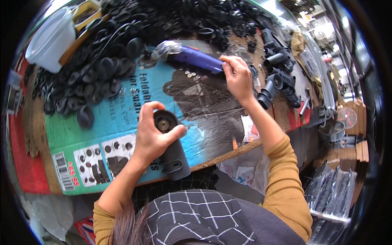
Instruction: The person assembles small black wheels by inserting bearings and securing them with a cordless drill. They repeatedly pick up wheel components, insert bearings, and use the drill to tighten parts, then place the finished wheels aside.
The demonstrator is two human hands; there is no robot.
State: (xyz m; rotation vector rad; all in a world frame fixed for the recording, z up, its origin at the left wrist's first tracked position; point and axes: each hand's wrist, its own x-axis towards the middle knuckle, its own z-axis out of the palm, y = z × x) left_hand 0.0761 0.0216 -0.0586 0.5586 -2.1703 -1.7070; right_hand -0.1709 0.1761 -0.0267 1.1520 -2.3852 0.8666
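In the head view, my left hand is closed around the round end of a dark grey plastic tube part, with a brass-coloured disc inside its opening. The part lies across the front edge of the bench. Farther off, my right hand has its fingertips at the near end of a purple handheld tool, whose other end is wrapped in clear plastic. Whether those fingers grip the tool or only touch it, I cannot tell. Small clear and metallic rings lie on the printed cardboard beside the tool.
A heap of curved black plastic parts covers the left and back of the bench. At back left stand a pale plastic tub and a yellow container. More grey tube parts lie at the right, near a metal-headed hammer-like tool.
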